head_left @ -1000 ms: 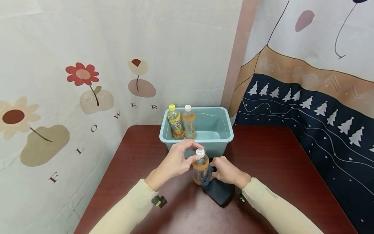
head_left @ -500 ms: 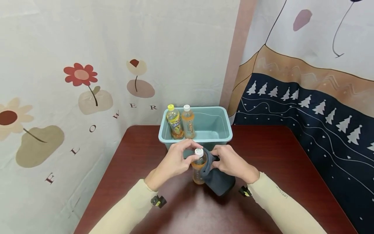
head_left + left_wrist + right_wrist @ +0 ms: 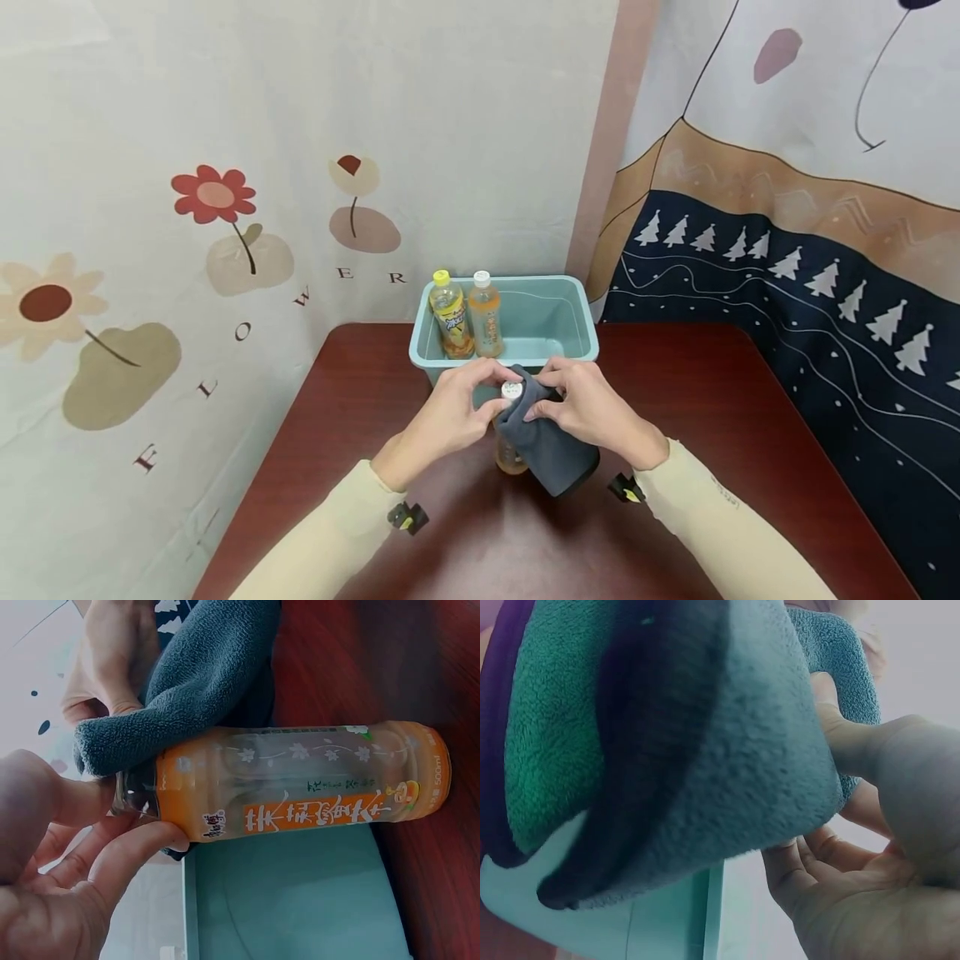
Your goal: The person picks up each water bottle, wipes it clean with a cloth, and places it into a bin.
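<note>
A plastic bottle of orange-labelled drink (image 3: 300, 780) stands on the table in front of the bin. My left hand (image 3: 459, 407) holds it at the top, thumb and fingers around the white cap (image 3: 512, 389) and neck. My right hand (image 3: 588, 408) pinches a dark grey towel (image 3: 558, 458) between thumb and fingers, against the bottle's upper right side. In the left wrist view the towel lies along the shoulder and neck, while the printed label below is bare. The towel's loose end hangs down to the right, its fuzzy pile and dark edge close in the right wrist view.
Right behind the hands is a light blue plastic bin (image 3: 589, 333) on the dark red table (image 3: 697, 392). On its left side stand a yellow-capped bottle (image 3: 452, 323) and a white-capped bottle (image 3: 486, 323). Printed cloth hangings (image 3: 480, 108) rise behind the table.
My right hand has moved up with the towel, from the bottle's side to its shoulder and neck, and the towel now covers more of it. The left hand stays at the cap.
</note>
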### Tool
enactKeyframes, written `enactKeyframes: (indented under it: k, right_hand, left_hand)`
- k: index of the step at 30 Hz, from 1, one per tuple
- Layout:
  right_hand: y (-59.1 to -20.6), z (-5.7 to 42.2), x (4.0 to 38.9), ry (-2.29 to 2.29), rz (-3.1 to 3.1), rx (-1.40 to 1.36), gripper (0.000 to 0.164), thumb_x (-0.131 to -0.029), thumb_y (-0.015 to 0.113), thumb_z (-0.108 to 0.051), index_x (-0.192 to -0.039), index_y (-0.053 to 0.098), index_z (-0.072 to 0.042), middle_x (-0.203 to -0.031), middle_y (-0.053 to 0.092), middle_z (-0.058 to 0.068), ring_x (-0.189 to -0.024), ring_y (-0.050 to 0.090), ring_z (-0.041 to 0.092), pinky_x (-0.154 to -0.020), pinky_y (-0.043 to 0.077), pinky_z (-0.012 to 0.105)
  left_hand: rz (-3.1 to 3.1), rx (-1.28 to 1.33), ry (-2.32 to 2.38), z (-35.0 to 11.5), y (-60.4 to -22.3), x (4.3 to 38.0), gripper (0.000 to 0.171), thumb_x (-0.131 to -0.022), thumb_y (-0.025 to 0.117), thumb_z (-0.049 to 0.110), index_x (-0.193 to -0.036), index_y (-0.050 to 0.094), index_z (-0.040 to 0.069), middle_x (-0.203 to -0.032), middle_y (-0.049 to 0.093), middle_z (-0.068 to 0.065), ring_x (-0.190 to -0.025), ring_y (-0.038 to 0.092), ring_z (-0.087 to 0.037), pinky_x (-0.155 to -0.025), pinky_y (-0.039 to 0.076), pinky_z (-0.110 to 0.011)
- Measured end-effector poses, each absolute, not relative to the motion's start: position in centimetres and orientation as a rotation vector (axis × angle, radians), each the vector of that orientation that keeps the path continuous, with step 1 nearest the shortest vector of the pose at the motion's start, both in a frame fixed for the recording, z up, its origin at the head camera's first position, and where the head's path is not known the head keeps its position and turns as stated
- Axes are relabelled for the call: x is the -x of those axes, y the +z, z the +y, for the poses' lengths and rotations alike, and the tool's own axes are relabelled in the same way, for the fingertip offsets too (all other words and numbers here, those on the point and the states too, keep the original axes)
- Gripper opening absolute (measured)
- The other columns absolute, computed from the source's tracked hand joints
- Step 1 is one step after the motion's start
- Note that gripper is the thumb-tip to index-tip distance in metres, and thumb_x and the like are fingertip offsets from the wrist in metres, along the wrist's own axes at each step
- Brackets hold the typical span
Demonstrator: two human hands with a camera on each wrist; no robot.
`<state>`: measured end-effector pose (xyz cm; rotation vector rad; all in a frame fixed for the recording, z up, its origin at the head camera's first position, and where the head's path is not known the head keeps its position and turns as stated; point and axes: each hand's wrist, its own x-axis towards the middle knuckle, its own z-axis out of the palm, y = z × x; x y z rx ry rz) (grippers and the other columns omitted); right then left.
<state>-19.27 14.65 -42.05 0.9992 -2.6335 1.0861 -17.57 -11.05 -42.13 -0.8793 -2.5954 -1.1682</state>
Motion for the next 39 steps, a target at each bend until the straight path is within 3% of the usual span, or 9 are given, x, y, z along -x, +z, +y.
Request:
enactKeyframes:
  k: [6, 14, 20, 25, 33, 39]
  right_hand:
    - [-41.9, 15.1, 19.2, 1.066, -2.643, -0.991, 0.036, -0.09, 0.103, -0.015, -0.124, 0.092, -0.009, -0.103, 0.08, -0.002, -0.094, 0.072, 0.013, -0.078, 0.065, 0.025]
    - [-41.7, 16.5, 18.7, 1.08, -2.668, -0.926, 0.034, -0.091, 0.102, -0.012, -0.123, 0.092, -0.009, -0.102, 0.08, -0.002, -0.085, 0.065, 0.009, -0.07, 0.063, 0.024]
    - [-41.8, 17.6, 18.3, 1.069, -2.689, -0.864, 0.035, -0.09, 0.103, -0.012, -0.123, 0.092, -0.011, -0.103, 0.079, -0.003, -0.081, 0.061, 0.01, -0.069, 0.059, 0.024]
    - [-42.1, 18.6, 18.1, 1.075, -2.689, -0.834, 0.033, -0.089, 0.103, -0.011, -0.121, 0.093, -0.013, -0.1, 0.078, -0.005, -0.078, 0.058, 0.007, -0.066, 0.056, 0.023]
    - [-42.5, 19.5, 17.7, 1.086, -2.711, -0.8, 0.029, -0.089, 0.103, -0.011, -0.117, 0.093, -0.014, -0.096, 0.074, -0.007, -0.076, 0.057, 0.007, -0.063, 0.053, 0.023]
    - [-42.7, 19.9, 17.2, 1.124, -2.722, -0.788, 0.027, -0.092, 0.102, -0.013, -0.117, 0.093, -0.015, -0.096, 0.074, -0.009, -0.076, 0.056, 0.005, -0.063, 0.051, 0.024]
  left_hand:
    - [-2.576, 0.896, -1.138, -11.1, -42.0, 17.6, 0.035, -0.103, 0.089, 0.003, -0.134, 0.08, 0.015, -0.129, 0.084, -0.002, -0.128, 0.081, -0.022, -0.112, 0.068, -0.045]
    - [-2.494, 0.884, -1.195, -11.7, -41.3, 17.6, 0.032, -0.103, 0.09, 0.009, -0.134, 0.082, 0.014, -0.128, 0.084, 0.0, -0.119, 0.08, -0.018, -0.094, 0.07, -0.031]
    - [-2.344, 0.848, -1.309, -12.7, -38.2, 17.7, 0.03, -0.106, 0.087, 0.009, -0.135, 0.081, 0.012, -0.13, 0.082, -0.004, -0.115, 0.08, -0.019, -0.091, 0.073, -0.028]
    - [-2.224, 0.778, -1.301, -13.5, -34.8, 18.9, 0.033, -0.106, 0.085, 0.01, -0.139, 0.082, 0.013, -0.119, 0.079, -0.005, -0.105, 0.078, -0.017, -0.079, 0.074, -0.034]
    - [-2.092, 0.648, -1.215, -12.9, -30.2, 22.5, 0.029, -0.107, 0.084, 0.017, -0.136, 0.084, 0.014, -0.122, 0.079, -0.006, -0.107, 0.078, -0.015, -0.084, 0.073, -0.034]
    - [-2.142, 0.581, -1.23, -10.7, -30.0, 26.6, 0.027, -0.109, 0.082, 0.016, -0.135, 0.08, 0.008, -0.128, 0.077, -0.012, -0.113, 0.078, -0.022, -0.094, 0.074, -0.04]
